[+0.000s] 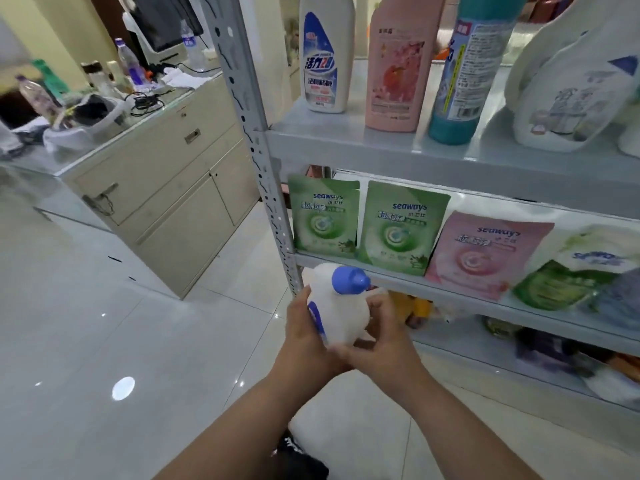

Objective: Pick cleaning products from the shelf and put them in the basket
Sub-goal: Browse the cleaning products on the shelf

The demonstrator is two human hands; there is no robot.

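In front of the shelf's left post, just under the front edge of its middle board, your left grip and your right grip both grasp the white bottle. The left one wraps the labelled side, and the right one curls round the other side and the lower part. The bottle is off the shelf and in the air, with its blue cap uppermost and leaning a little toward the board.

I judge that the step now is to carry it to the basket, which is not in view. So look for the basket first, and only then let one grip go. Hold the body of the bottle, not the cap, because a cap can turn or come loose. The plastic seems smooth, so press firmly but do not squeeze hard.

Draw the bottle away from the front edge before you turn. The green pouches stand near it at the left end of the middle board, and a knock could tip them. Lower the bottle into the basket upright, rather than dropping it.
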